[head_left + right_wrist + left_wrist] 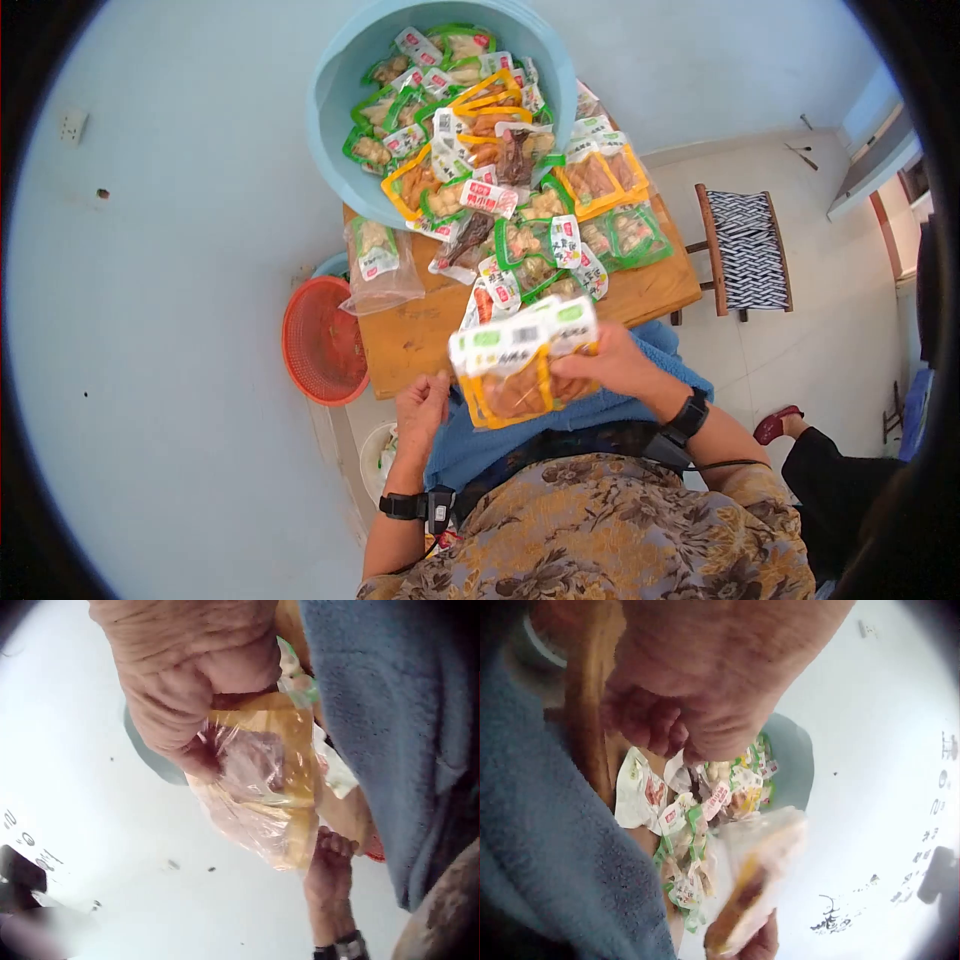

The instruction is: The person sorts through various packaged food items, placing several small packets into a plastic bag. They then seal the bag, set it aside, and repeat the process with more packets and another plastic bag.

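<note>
My right hand (615, 365) grips a few flat food packs (520, 385) with yellow borders, white printed tops and clear windows showing brown food. They are held up over the near edge of the wooden table (410, 340). In the right wrist view, the thumb lies across the clear plastic of the front pack (255, 761). My left hand (425, 405), fingers curled and nothing visible in them, is beside the table's front left corner, left of the packs. In the left wrist view, the curled fingers (656, 724) appear above the table edge.
A big light-blue basin (335, 150) full of packs stands at the back. Green-edged packs (525, 240) and yellow-bordered packs (600, 180) lie before and beside it. A clear bag (385, 270) lies left. A red basket (325, 340) and a woven stool (750, 250) flank the table.
</note>
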A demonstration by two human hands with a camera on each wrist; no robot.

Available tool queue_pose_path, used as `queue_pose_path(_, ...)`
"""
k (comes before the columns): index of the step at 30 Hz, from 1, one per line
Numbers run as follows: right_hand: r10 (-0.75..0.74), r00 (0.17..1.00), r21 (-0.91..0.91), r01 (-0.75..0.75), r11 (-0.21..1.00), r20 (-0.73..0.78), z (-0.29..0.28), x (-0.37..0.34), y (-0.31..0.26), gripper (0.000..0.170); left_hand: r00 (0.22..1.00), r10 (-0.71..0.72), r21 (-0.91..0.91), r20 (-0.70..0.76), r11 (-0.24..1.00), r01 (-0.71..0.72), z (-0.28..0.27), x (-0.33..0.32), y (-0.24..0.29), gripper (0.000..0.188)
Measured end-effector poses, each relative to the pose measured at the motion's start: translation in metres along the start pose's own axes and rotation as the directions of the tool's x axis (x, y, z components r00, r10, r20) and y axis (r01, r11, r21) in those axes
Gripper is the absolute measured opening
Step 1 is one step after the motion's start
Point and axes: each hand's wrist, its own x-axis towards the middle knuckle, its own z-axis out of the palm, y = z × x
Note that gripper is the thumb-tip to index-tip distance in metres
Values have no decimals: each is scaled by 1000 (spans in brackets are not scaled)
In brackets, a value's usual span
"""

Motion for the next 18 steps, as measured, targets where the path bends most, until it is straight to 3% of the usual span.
queue_pose_path(1, -108, 993, 104, 113, 988, -52, -8, -3, -7, 35, 994, 106, 45, -39, 994, -104, 4, 6, 3, 31)
queue_pose_path(2, -114, 992, 101, 120, 988, -60, -19, -3, -13, 35, 993, 112, 44, -31, 993, -111, 9, 14, 4, 31)
queue_pose_path(4, -232, 939, 360, 315, 878, -256, -43, -3, -26, 36, 909, 380, 294, -172, 900, -321, 20, 34, 7, 35)
queue_pose_path(5, -288, 895, 339, 402, 851, -340, -54, -2, -39, 37, 907, 386, 291, -166, 898, -329, 26, 43, 10, 35)
queue_pose_path(7, -374, 782, 300, 560, 772, -498, -73, 7, -62, 38, 784, 585, 534, -209, 740, -410, 36, 59, 16, 34)
queue_pose_path(11, -462, 600, 214, 731, 648, -653, -117, 47, -82, 36, 731, 656, 626, -189, 654, -425, 43, 95, -1, 32)
queue_pose_path(12, -481, 539, 194, 780, 594, -692, -127, 61, -85, 36, 685, 709, 699, -168, 575, -425, 45, 97, -3, 31)
queue_pose_path(13, -437, 528, 203, 775, 598, -728, -135, 74, -88, 36, 636, 759, 767, -141, 490, -415, 46, 100, -4, 30)
queue_pose_path(16, -387, 537, 258, 776, 576, -750, -161, 120, -94, 37, 685, 709, 771, -167, 527, -358, 48, 102, -2, 27)
queue_pose_path(18, -395, 547, 276, 778, 564, -738, -170, 147, -100, 36, 672, 719, 764, -177, 531, -367, 48, 102, -2, 27)
